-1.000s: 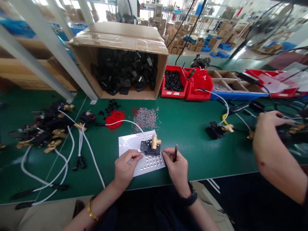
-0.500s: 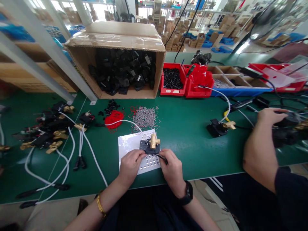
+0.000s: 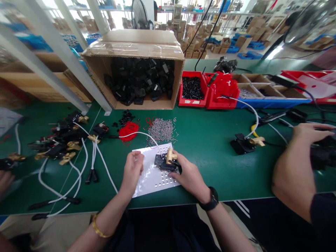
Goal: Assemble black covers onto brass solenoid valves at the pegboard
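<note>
A black plastic housing with a brass valve fitting and a white cable sits over a white sheet dotted with small shiny round pieces. My right hand grips the housing's right side, thumb low and fingers by the brass. A slim dark tool, its kind unclear, lies under those same fingers. To the left, my left hand is closed at the sheet's left edge, apart from the housing. Whatever its curled fingertips may pinch is too small to make out.
Behind lie a pile of screws, a red cord bundle and a carton of black housings. Brass-fitted units with cables crowd the left. Red bins line the back. A co-worker's arm reaches in at right; another hand shows far left.
My left hand has left the housing and moved left to the sheet's edge. My right hand has shifted from the dark tool onto the housing, which is now slightly turned. The view has shifted a little.
</note>
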A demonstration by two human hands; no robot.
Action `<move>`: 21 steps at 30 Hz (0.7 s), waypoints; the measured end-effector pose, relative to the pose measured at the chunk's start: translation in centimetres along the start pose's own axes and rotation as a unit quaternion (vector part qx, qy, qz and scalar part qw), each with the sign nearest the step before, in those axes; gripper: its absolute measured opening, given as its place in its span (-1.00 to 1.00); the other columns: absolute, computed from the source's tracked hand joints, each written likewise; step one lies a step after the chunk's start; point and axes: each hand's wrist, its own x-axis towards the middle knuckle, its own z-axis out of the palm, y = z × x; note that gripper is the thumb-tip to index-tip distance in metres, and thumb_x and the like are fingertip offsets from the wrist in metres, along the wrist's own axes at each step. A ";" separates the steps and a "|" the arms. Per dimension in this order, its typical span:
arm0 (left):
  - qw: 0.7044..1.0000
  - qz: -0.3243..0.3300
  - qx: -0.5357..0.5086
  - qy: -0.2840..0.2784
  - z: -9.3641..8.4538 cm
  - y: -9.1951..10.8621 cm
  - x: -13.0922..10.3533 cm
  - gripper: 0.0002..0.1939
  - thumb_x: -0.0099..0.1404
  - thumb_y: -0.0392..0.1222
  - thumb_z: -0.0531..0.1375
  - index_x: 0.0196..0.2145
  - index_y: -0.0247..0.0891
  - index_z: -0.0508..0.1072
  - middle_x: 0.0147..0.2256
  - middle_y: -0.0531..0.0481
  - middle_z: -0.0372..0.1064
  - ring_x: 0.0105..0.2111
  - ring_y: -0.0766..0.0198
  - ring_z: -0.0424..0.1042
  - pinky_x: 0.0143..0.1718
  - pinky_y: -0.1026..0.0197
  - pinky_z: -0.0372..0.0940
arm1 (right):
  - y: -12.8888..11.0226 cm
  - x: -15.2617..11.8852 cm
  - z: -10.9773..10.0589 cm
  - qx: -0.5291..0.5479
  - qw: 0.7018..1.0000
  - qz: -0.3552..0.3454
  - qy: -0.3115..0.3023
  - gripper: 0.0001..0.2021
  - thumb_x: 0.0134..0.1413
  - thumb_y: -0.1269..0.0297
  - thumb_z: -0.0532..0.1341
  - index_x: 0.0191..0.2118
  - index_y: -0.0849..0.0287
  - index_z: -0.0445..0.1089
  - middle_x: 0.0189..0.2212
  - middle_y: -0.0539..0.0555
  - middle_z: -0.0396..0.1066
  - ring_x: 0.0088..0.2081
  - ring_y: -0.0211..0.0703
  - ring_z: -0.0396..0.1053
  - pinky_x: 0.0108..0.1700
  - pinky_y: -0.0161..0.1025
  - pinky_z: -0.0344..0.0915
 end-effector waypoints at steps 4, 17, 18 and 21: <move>0.946 -0.179 -0.250 -0.106 -0.2 4.0 3.9 -0.65 0.30 0.02 0.02 -0.23 -0.38 0.26 -0.30 -0.24 0.40 -0.71 0.53 0.08 -0.70 0.40 -0.01 | 0.1 1.5 0.3 -0.007 1.000 -0.014 -0.027 -0.42 -0.15 0.43 0.28 0.07 0.14 0.18 0.02 0.15 0.31 -0.01 0.06 0.34 0.01 -0.05 0.30; 0.945 0.227 -0.032 -0.233 10.5 15.9 1.4 -0.60 0.31 -0.07 -0.02 -0.01 -0.39 0.31 -0.62 0.08 0.28 -0.69 0.42 0.19 -0.62 0.34 0.13 | 2.2 -3.2 -1.9 0.032 0.961 0.100 0.254 -0.39 -0.23 -0.11 0.29 -0.12 0.27 0.33 -0.41 0.14 0.47 -0.52 -0.08 0.41 -0.51 -0.25 0.35; 0.931 0.259 0.008 -0.255 11.4 16.6 1.4 -0.56 0.31 -0.05 -0.01 0.02 -0.40 0.29 -0.54 0.02 0.35 -0.64 0.39 0.25 -0.57 0.31 0.18 | 2.3 -3.0 -2.9 0.013 0.955 0.129 0.268 -0.38 -0.27 -0.14 0.30 -0.15 0.27 0.36 -0.48 0.12 0.45 -0.58 -0.11 0.36 -0.57 -0.26 0.30; 0.894 0.354 0.109 -0.250 11.4 16.6 1.3 -0.46 0.27 0.00 0.04 0.12 -0.36 0.18 -0.15 -0.20 0.39 -0.37 0.24 0.40 -0.33 0.18 0.31 | 3.9 -2.1 -5.6 -0.069 0.933 0.196 0.294 -0.38 -0.32 -0.15 0.31 -0.19 0.27 0.39 -0.62 0.04 0.37 -0.66 -0.15 0.27 -0.62 -0.27 0.21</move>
